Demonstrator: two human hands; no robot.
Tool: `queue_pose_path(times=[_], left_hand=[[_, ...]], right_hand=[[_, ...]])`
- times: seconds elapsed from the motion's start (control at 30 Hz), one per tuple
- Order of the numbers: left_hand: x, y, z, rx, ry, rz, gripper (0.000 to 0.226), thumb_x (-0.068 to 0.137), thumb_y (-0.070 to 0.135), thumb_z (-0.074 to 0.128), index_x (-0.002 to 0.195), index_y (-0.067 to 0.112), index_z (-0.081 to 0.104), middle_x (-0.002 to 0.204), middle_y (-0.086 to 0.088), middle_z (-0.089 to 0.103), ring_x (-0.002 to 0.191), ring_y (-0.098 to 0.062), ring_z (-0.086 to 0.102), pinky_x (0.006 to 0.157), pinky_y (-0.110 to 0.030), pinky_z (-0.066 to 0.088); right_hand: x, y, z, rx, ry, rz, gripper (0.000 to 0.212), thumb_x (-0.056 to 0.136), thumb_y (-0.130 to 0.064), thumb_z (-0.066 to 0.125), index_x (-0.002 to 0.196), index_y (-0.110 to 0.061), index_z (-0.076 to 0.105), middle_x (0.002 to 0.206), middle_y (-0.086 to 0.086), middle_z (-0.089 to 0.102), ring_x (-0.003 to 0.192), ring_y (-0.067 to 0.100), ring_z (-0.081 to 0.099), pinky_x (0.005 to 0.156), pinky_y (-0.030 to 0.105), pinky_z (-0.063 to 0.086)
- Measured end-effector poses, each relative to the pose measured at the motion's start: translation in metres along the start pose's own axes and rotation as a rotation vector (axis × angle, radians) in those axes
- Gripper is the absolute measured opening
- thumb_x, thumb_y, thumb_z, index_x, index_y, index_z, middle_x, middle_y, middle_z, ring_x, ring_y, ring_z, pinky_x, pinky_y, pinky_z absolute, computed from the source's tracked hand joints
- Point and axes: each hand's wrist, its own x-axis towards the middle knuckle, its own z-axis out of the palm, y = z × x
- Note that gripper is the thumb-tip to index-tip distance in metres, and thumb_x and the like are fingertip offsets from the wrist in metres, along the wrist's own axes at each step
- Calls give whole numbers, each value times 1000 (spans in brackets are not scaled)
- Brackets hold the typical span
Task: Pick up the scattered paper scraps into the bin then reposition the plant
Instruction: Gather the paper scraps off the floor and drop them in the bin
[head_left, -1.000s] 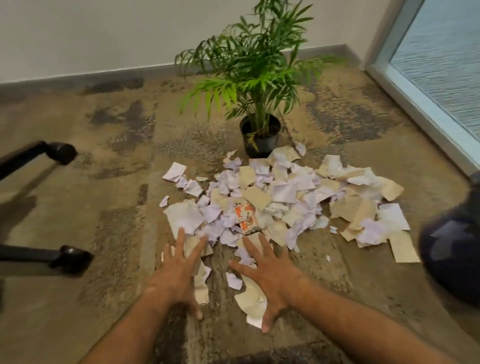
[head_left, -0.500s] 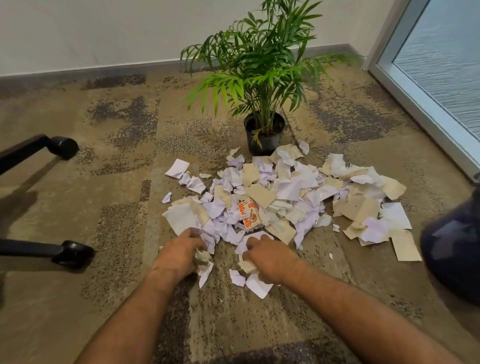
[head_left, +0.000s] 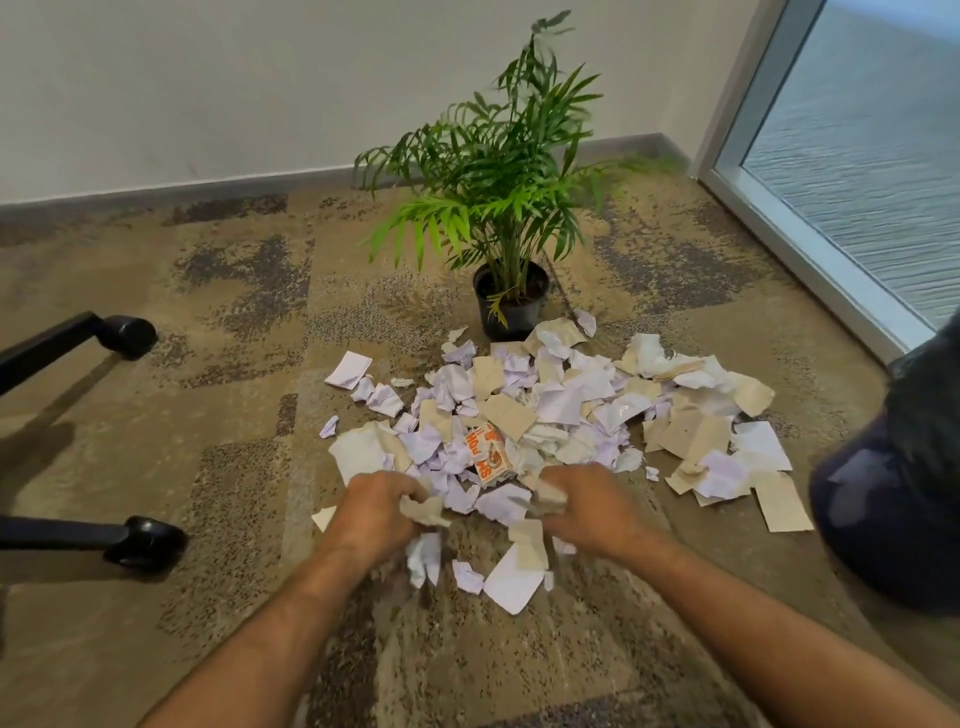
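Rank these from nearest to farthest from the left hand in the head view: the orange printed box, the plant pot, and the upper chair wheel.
From the left hand:
1. Orange printed box, just up and right of it, in the paper pile.
2. Plant pot, farther up and right, behind the pile.
3. Upper chair wheel, far off to the left on the carpet.

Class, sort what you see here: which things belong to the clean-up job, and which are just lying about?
Part of the job:
- paper scraps heaped on the carpet
- potted plant behind the heap
- left hand and right hand, each gripping scraps
- dark bin, at the right edge

Just lying about:
- chair legs with castors
- glass door
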Motion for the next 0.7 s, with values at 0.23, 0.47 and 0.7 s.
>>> queue_pose_path(times=[0.23, 0.47, 0.7], left_hand=[[7, 173, -47, -336, 198, 369, 14, 70, 13, 81, 76, 24, 79, 73, 11, 73, 59, 1, 63, 57, -21, 53], [-9, 386, -55, -716, 159, 669, 21, 66, 22, 88, 84, 19, 79, 69, 5, 74, 60, -9, 69, 59, -29, 59], [-33, 500, 11, -484, -77, 799, 23, 70, 22, 84, 91, 18, 76, 90, -4, 76, 87, -21, 70, 77, -29, 56]], right_hand=[[-47, 6, -166, 262, 516, 106, 28, 66, -6, 74, 61, -29, 61, 69, -7, 66, 62, 5, 59, 57, 17, 45], [-145, 80, -334, 28, 1002, 388, 16, 62, -17, 77, 75, -15, 68, 71, 6, 69, 72, 26, 67, 69, 38, 53], [-193, 157, -371, -330, 546, 847, 34, 61, -30, 86, 72, -12, 60, 90, 20, 67, 86, 37, 63, 67, 32, 41]])
